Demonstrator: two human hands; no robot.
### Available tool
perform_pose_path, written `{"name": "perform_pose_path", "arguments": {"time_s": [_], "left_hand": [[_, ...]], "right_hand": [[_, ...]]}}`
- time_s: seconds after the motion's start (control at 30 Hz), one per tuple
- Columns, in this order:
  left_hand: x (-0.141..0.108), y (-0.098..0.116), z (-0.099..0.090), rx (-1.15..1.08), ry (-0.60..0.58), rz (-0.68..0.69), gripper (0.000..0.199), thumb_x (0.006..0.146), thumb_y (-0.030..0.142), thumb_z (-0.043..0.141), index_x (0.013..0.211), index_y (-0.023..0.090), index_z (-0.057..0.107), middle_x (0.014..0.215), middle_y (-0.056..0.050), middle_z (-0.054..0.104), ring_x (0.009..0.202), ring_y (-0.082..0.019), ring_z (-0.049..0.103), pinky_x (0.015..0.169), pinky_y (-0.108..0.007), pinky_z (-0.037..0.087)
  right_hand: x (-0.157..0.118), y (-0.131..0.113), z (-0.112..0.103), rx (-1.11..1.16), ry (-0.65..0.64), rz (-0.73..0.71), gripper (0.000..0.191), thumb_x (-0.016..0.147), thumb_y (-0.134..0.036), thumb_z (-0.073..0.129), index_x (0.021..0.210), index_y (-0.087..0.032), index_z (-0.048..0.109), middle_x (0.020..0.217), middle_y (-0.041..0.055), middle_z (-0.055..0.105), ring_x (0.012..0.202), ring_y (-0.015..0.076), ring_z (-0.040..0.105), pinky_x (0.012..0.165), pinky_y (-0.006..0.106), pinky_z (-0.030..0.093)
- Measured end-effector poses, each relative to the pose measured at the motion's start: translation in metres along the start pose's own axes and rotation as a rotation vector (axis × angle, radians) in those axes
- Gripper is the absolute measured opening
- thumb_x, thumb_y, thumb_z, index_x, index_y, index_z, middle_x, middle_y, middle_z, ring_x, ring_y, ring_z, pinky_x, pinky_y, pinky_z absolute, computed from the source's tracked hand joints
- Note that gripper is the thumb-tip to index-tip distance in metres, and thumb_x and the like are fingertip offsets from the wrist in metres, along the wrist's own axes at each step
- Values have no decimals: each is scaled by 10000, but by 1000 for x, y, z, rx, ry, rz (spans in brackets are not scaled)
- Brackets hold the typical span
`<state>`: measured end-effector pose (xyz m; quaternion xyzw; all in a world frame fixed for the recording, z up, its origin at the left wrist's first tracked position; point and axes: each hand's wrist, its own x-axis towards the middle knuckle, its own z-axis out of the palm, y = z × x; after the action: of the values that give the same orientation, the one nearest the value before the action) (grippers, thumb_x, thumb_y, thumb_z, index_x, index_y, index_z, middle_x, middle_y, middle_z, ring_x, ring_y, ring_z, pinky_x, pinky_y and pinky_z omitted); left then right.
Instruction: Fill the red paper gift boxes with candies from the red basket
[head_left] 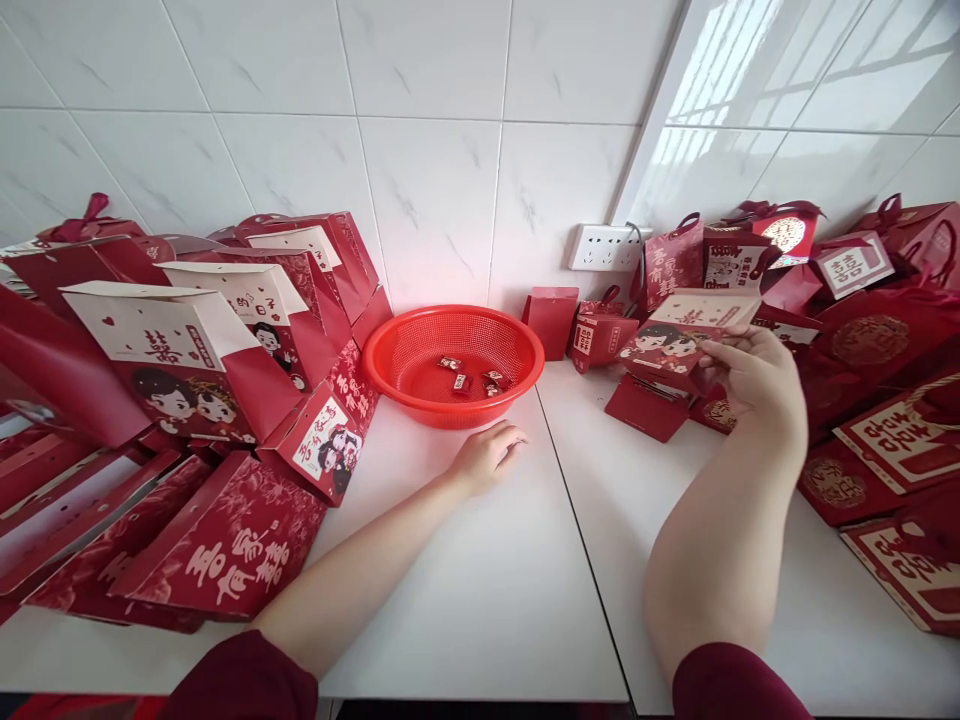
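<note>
My right hand (pixel 757 375) grips a small red-and-white gift box (pixel 667 345) printed with a cartoon couple, its thumb and fingers on the box's right side. The box is held above a flat red piece of card (pixel 646 408) on the right part of the table. My left hand (pixel 491 458) rests on the white tabletop, fingers loosely curled, with nothing seen in it. Just beyond it sits a red plastic basket (pixel 454 408) with perforated walls. Several small wrapped candies (pixel 461 382) lie on the basket's bottom.
Many red gift boxes (pixel 180 370) crowd the table's left side, some upright and some folded flat. More red boxes (pixel 870 340) with ribbons fill the right. A power strip (pixel 609 248) is against the tiled wall. A seam (pixel 577 520) splits the white tabletop.
</note>
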<state>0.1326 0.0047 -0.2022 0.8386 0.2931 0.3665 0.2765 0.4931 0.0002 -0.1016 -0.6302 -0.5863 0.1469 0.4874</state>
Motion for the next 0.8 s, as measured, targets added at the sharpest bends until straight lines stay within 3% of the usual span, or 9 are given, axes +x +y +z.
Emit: {"name": "perform_pose_path", "arguments": {"time_s": [0.07, 0.17, 0.27, 0.37, 0.47, 0.53, 0.6, 0.7, 0.8], "left_hand": [[7, 16, -16, -1, 50, 72, 140, 883, 251, 515, 916, 232, 649, 958, -63, 676, 900, -192, 632, 823, -316, 499], [26, 44, -51, 6, 248, 128, 175, 922, 367, 494, 895, 221, 589, 927, -80, 635, 875, -203, 601, 802, -338, 484], [53, 73, -90, -118, 522, 137, 266, 985, 424, 383, 999, 218, 551, 1007, -75, 604, 916, -185, 582, 790, -319, 474], [71, 92, -118, -400, 317, 154, 333, 970, 475, 405, 983, 213, 610, 967, -60, 635, 912, -191, 609, 742, -302, 493], [68, 103, -133, -550, 29, 105, 396, 947, 539, 431, 1082, 221, 623, 1008, -79, 657, 888, -208, 642, 739, -326, 519], [57, 109, -139, -529, -193, 12, 445, 919, 572, 478, 1189, 236, 591, 1038, -94, 665, 859, -217, 663, 695, -326, 536], [45, 113, -146, -352, -372, -59, 450, 869, 521, 599, 1239, 265, 584, 1076, -90, 679, 862, -222, 683, 661, -304, 544], [32, 116, -159, 3, -427, -69, 400, 792, 364, 723, 1181, 306, 652, 1130, -47, 698, 950, -227, 696, 682, -266, 547], [27, 113, -167, 171, -390, -96, 500, 772, 276, 725, 1256, 320, 608, 1050, -25, 726, 855, -205, 714, 606, -236, 515]], "right_hand": [[-16, -27, -9, 122, 28, -45, 218, 861, -442, 542, 970, -305, 413, 844, 7, 472, 618, 166, 493, 555, 320, 428], [-37, -63, -12, 502, -140, -118, 239, 788, -263, 695, 918, -287, 496, 829, -17, 455, 513, 101, 408, 433, 262, 326], [-46, -90, 0, 666, -374, -227, 238, 793, -205, 714, 906, -280, 518, 795, -44, 485, 422, 61, 408, 357, 221, 292], [-43, -110, 25, 699, -619, -319, 394, 829, -209, 710, 1156, -315, 518, 832, -52, 543, 430, 54, 479, 361, 190, 382], [-36, -124, 52, 642, -902, -325, 714, 854, -212, 700, 1452, -328, 329, 846, -40, 557, 539, 86, 570, 446, 197, 487], [-34, -131, 66, 571, -1046, -317, 756, 874, -216, 679, 1502, -321, 271, 849, -34, 555, 618, 105, 607, 507, 207, 519], [-34, -135, 75, 444, -1129, -349, 706, 892, -215, 654, 1499, -304, 303, 856, -24, 558, 658, 109, 613, 543, 206, 526], [-36, -139, 81, 213, -1173, -435, 591, 915, -193, 602, 1462, -275, 395, 898, 4, 570, 675, 101, 577, 564, 200, 514], [-37, -141, 81, 111, -1145, -490, 559, 929, -147, 535, 1457, -282, 415, 933, 17, 562, 694, 99, 540, 581, 201, 494]]}}
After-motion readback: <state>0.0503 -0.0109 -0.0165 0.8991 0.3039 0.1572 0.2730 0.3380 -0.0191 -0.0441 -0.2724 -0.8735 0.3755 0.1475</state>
